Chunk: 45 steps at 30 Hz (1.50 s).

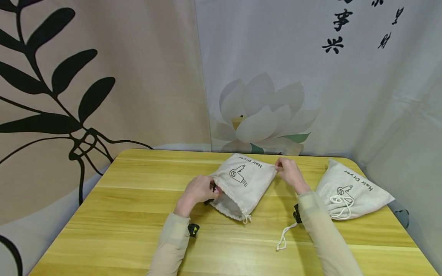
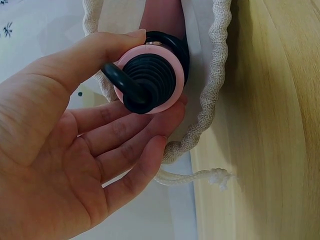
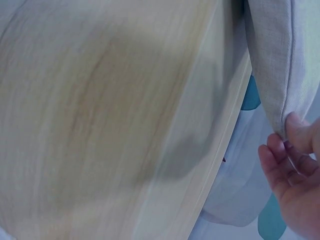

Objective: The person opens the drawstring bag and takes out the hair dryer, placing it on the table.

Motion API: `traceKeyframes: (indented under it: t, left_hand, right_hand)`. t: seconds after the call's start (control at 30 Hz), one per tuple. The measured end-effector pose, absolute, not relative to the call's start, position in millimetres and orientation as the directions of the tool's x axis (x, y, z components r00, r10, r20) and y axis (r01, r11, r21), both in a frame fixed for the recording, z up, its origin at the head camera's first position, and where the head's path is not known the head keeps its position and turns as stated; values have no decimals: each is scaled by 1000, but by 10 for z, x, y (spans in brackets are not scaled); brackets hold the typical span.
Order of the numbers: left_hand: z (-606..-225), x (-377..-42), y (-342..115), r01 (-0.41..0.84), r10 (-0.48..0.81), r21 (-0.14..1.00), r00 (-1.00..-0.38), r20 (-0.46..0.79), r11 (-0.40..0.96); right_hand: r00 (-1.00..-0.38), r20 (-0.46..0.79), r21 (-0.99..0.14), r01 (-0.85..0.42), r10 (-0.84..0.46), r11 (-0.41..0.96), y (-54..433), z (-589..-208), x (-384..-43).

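Observation:
A light linen drawstring bag (image 1: 253, 180), printed "Hair Dryer", tilts over the table with its mouth toward me. At that mouth, my left hand (image 1: 200, 189) holds a pink hair dryer (image 2: 172, 82) by its cord end. In the left wrist view, the thumb lies on top and the fingers curl beneath. Black cord (image 2: 122, 82) loops from the ribbed sleeve; the rest of the dryer is hidden in the bag. My right hand (image 1: 290, 172) pinches the bag's far right corner between thumb and fingers, seen close up in the right wrist view.
A second "Hair Dryer" bag (image 1: 359, 203) lies filled at the right side of the wooden table (image 1: 131, 230), its white drawstring bunched on top. A loose white cord (image 1: 284, 237) lies by my right wrist. Printed curtains (image 1: 159, 76) hang behind the table's back edge.

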<state>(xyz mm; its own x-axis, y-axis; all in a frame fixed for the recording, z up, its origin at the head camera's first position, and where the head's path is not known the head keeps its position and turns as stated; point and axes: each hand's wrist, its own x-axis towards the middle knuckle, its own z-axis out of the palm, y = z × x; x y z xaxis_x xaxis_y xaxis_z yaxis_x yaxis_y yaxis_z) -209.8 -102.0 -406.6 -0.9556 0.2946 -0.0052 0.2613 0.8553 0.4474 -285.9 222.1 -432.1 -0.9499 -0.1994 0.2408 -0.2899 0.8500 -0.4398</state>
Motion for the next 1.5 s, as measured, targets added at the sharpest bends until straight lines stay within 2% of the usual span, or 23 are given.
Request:
traceKeyframes:
  t: [1.5]
  left_hand:
    - [-4051,-2079,-1154,275,342,498,-938,-47,822]
  right_hand:
    - [-961,218,-461,-255,-170,850,2334,-4320,-2814]
